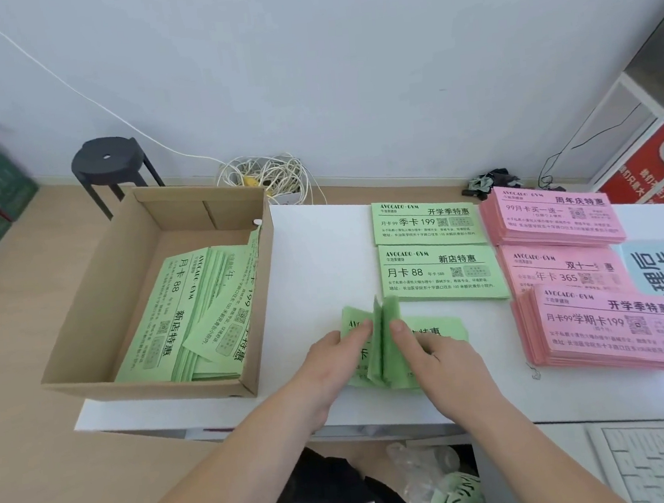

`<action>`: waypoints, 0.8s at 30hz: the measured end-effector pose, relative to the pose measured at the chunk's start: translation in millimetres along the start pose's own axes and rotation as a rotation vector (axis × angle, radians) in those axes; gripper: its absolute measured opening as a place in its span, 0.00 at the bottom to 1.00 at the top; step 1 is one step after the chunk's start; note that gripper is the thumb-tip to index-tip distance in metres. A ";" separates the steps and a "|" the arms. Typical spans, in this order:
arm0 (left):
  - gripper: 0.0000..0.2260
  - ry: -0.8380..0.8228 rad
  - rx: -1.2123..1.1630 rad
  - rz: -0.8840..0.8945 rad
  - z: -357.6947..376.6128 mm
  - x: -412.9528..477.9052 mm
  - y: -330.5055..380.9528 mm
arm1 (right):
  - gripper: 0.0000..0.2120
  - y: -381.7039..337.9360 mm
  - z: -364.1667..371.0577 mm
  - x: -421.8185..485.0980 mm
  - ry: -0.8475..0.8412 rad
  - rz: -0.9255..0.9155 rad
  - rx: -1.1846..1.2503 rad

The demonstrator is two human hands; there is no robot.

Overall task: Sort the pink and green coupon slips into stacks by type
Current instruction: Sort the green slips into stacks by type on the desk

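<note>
Many green slips [189,305] lie loose in a cardboard box [95,298] on the left end of the white table [315,261]. Beside the box, the left hand [328,361] and right hand [437,354] press nearly straight fingers on a green bundle [384,351], with some of its slips standing on edge between them. Behind the bundle lie two green stacks [442,273]. To the right are three pink stacks [554,215].

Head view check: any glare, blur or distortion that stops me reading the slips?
Head view: even light, no glare; print on the sorted green stacks and the near pink stack reads clearly; the lifted slips look soft; wide-angle bows the frame edges.
</note>
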State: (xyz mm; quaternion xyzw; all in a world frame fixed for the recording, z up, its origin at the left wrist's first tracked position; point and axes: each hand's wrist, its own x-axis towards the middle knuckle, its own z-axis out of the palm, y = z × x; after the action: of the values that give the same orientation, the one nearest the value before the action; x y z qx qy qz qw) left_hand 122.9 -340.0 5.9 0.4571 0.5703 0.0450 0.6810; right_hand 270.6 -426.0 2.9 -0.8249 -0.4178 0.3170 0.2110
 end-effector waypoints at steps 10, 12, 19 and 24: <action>0.32 0.158 -0.194 0.124 13.8 6.0 -9.4 | 0.19 16.7 4.7 7.5 0.022 -0.018 -0.089; 0.21 0.159 -0.067 0.159 11.1 8.4 -11.0 | 0.09 22.7 5.9 9.2 0.026 -0.024 -0.149; 0.16 0.145 0.109 0.326 -1.4 12.3 -18.4 | 0.33 55.4 -11.6 8.9 0.267 0.069 0.185; 0.18 0.089 0.065 0.447 -6.0 6.5 -15.8 | 0.23 69.8 -33.1 8.9 0.086 0.220 0.627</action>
State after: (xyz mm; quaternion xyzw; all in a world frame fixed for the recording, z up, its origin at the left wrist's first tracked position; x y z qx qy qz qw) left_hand 113.0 -342.0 -9.1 0.5912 0.4856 0.1968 0.6132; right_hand 336.5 -460.6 -19.6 -0.7726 -0.1991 0.4160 0.4364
